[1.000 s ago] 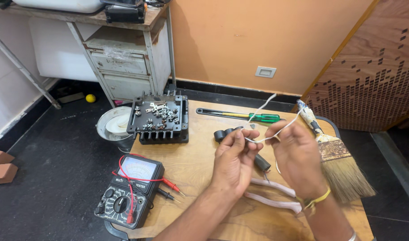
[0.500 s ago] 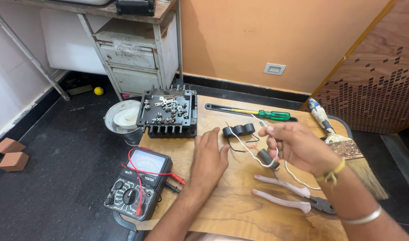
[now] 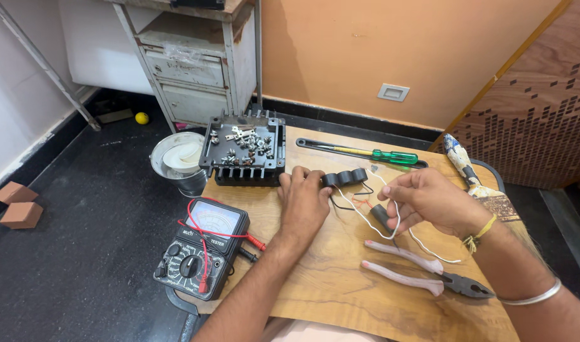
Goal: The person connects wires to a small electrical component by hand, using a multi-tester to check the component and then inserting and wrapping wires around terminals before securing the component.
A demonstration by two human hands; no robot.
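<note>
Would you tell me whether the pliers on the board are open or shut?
Open: the pliers lie flat with their two pale handles spread apart.

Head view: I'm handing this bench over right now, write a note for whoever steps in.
Left hand: flat on the wooden board, fingertips at the row of black cylindrical parts.
Right hand: pinching white wires that run to a small black component.
Nearby: pliers in front of the right hand, green screwdriver at the far edge, black tray of screws, multimeter at left, untouched.
Done or left: the wiring's state cannot be told.
</note>
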